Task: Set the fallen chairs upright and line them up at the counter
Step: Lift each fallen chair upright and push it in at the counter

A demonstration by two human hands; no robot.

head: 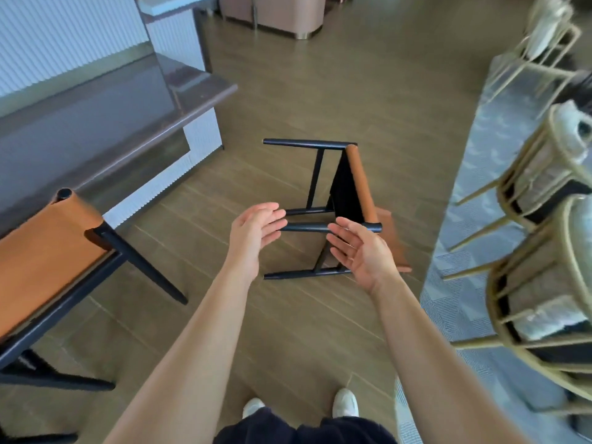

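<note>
Chair [346, 190] lies toppled — left hand [256, 233] and right hand [358, 254] hover wide, empty, over it.

Open floor [288, 91] between counter [179, 100] and wire chairs [538, 187]; fallen chair [358, 184] mid-gap.

Black-framed, tan-seated fallen chair [358, 184]

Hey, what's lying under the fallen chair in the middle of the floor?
Between the black legs of the fallen chair only brown plank floor shows. The patch beneath its tan seat is covered.
</note>
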